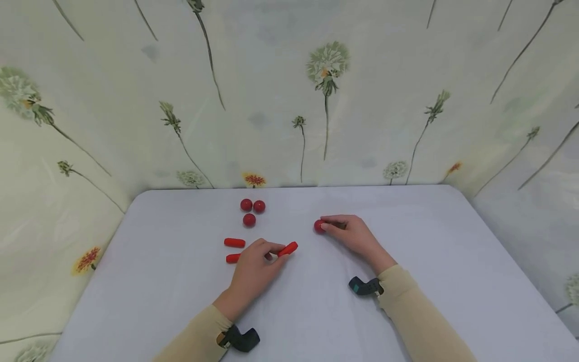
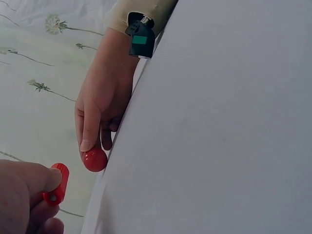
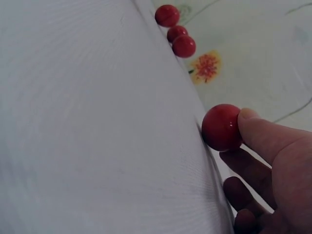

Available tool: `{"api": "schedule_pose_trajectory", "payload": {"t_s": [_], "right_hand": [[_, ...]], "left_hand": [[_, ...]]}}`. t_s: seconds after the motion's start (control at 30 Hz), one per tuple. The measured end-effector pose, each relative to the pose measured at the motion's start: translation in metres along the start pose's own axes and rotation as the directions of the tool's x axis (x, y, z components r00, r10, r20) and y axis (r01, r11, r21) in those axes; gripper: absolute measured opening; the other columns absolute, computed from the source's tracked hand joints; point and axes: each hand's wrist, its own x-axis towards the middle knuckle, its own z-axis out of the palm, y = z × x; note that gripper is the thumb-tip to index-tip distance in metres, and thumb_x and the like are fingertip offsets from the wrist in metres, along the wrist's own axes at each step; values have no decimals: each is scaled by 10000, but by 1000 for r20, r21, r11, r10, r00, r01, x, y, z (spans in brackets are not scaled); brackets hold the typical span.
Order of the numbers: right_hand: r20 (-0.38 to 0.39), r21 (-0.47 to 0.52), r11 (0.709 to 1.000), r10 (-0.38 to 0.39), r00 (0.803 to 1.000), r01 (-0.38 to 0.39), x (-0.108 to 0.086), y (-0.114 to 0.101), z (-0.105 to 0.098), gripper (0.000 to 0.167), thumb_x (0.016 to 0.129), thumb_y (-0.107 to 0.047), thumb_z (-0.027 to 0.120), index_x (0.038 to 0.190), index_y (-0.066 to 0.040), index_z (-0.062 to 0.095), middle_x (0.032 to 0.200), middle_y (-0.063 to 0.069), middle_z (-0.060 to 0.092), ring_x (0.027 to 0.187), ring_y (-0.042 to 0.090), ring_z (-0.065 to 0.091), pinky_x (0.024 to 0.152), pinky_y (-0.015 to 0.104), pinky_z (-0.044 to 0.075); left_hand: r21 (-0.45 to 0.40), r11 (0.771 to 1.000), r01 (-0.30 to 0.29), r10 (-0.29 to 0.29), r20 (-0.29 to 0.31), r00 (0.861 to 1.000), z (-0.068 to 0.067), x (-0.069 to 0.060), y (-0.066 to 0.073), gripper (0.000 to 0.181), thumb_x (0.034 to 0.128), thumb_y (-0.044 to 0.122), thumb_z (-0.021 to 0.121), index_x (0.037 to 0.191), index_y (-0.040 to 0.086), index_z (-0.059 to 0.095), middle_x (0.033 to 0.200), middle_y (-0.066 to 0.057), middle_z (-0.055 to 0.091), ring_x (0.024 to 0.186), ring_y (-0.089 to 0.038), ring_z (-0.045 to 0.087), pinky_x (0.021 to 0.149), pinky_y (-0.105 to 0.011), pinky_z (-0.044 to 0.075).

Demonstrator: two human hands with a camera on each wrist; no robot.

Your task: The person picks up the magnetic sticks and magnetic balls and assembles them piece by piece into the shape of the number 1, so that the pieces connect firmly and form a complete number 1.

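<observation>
My left hand [image 1: 257,265] pinches a short red ridged cylinder [image 1: 288,249] between thumb and fingers. In the left wrist view a small hole shows in the end of this cylinder [image 2: 57,185]. Thumb and fingertips of my right hand [image 1: 357,236] hold a glossy red ball [image 1: 318,227] at or just over the table; whether it touches the cloth I cannot tell. Two more red cylinders lie left of the left hand: a whole one [image 1: 234,243] and one [image 1: 232,258] partly hidden behind the hand.
Three red balls sit grouped near the table's back edge: a left one [image 1: 246,204], a right one [image 1: 259,206] and a front one [image 1: 249,220]. A white cloth covers the table [image 1: 429,226]. Behind it hangs a flower-printed curtain [image 1: 271,75].
</observation>
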Motion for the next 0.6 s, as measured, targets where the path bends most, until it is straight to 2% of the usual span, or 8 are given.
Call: {"api": "schedule_pose_trajectory", "payload": {"t_s": [0.17, 0.4, 0.6], "right_hand": [[6, -12, 1000, 11, 1000, -11, 1, 2, 2, 432, 872, -575, 674, 1225, -328, 702, 1200, -93, 668, 1211, 175, 563, 996, 468, 447], [0, -30, 999, -13, 1000, 13, 1, -2, 5, 441, 879, -568, 669, 1231, -305, 707, 1185, -76, 681, 1200, 194, 576, 994, 467, 449], [-7, -40, 999, -36, 999, 36, 3, -3, 9, 428, 884, -563, 666, 1230, -313, 706, 1173, -101, 680, 1163, 155, 591, 964, 446, 475]], "left_hand": [[23, 999, 39, -40, 37, 999, 9, 12, 8, 255, 869, 344, 766, 1099, 234, 753, 890, 87, 612, 780, -68, 545, 656, -246, 486], [55, 998, 29, -31, 38, 999, 13, 21, 14, 271, 871, 342, 761, 1094, 188, 756, 858, 38, 605, 750, -105, 528, 634, -253, 474], [83, 996, 24, -29, 53, 998, 19, 27, 16, 267, 879, 340, 752, 1091, 177, 759, 844, 30, 599, 729, -105, 521, 624, -250, 461]]}}
